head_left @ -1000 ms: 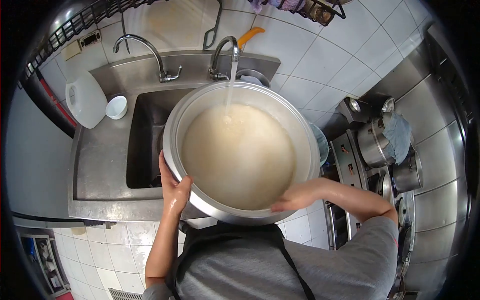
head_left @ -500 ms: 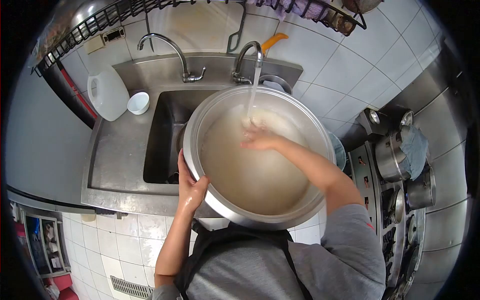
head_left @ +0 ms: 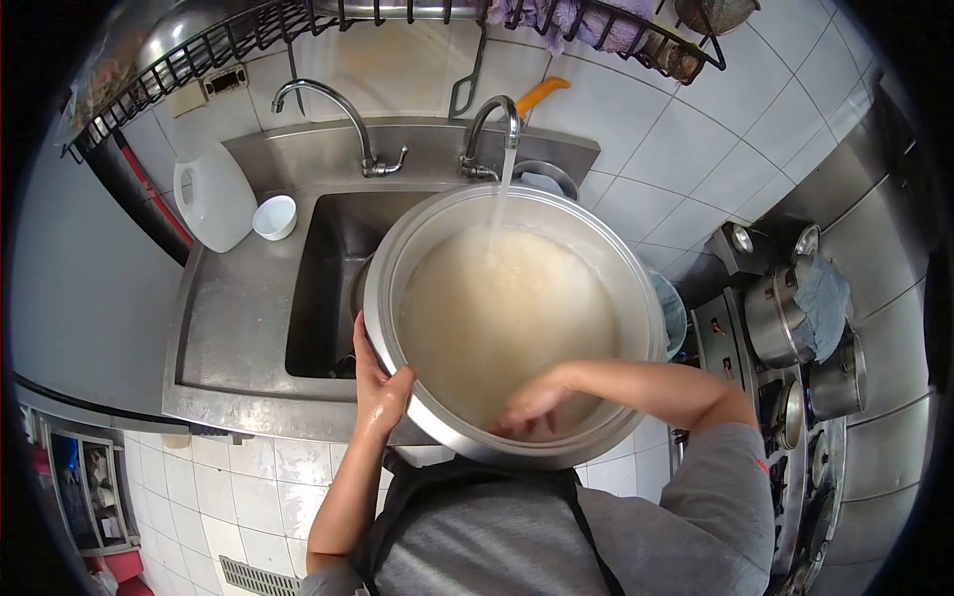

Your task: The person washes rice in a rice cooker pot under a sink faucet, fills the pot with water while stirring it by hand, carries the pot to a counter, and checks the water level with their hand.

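A large, wide silver metal pot point(head_left: 395, 248) sits over the right part of the sink, close to my body. Cloudy, whitish water point(head_left: 497, 318) fills much of it; what lies beneath the surface is hidden. My left hand point(head_left: 382, 392) grips the pot's outer rim at the lower left, thumb on top and fingers along the side. Inside, near the edge closest to me, my right hand point(head_left: 537, 405) dips into the water with fingers loosely apart and fingertips submerged. From the right faucet point(head_left: 510, 129), a stream of water runs into the pot.
The sink basin point(head_left: 323, 268) is left of the pot, with a second faucet point(head_left: 370, 159) behind it. A white bowl point(head_left: 275, 218) and plastic jug point(head_left: 214, 196) stand on the steel counter. A black wire rack point(head_left: 298, 18) hangs above. Pots point(head_left: 775, 316) and a stove are at right.
My right hand has moved from below the water stream at the far side to the pot's near side, lower into the water. My left hand keeps its hold on the rim.
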A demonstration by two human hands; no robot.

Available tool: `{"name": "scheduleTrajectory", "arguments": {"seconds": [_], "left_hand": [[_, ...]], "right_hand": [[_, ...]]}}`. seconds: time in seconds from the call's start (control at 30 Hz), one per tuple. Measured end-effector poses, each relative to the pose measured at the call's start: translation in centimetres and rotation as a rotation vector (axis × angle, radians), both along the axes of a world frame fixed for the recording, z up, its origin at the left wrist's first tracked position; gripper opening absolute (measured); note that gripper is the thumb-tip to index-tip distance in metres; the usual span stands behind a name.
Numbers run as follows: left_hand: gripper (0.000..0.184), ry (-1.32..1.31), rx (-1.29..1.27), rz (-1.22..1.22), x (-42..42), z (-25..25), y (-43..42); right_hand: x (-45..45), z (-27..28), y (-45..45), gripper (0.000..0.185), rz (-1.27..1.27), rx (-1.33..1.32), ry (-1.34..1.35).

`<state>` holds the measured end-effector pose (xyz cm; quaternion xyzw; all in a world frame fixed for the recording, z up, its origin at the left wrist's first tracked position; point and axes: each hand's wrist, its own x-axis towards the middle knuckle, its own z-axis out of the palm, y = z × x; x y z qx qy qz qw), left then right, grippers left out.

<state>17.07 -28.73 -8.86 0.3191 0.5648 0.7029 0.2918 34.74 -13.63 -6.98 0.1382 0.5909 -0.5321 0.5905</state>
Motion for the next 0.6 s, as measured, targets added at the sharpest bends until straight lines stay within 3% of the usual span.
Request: {"name": "scheduleTrajectory", "arguments": {"seconds": [0.07,0.13,0.33,0.6], "left_hand": [[0.088,-0.024,0.006,0.004,0.1,0.0,0.0],[0.088,-0.036,-0.004,-0.001,0.1,-0.1,0.0],[0.088,-0.068,0.006,0.002,0.3,0.1,0.0],[0.088,-0.002,-0.034,0.018,0.3,0.5,0.0]], "right_hand": [[-3.0,-4.1,1.5,0.055,0.036,-0.075,0.06],[-6.9,-4.1,2.2,0.048,-0.031,-0.171,-0.117],[-12.3,-5.8,14.0,0.051,-0.19,-0.157,-0.106],[-11.7,-2.2,21.7,0.054,-0.519,0.53,0.287]]}}
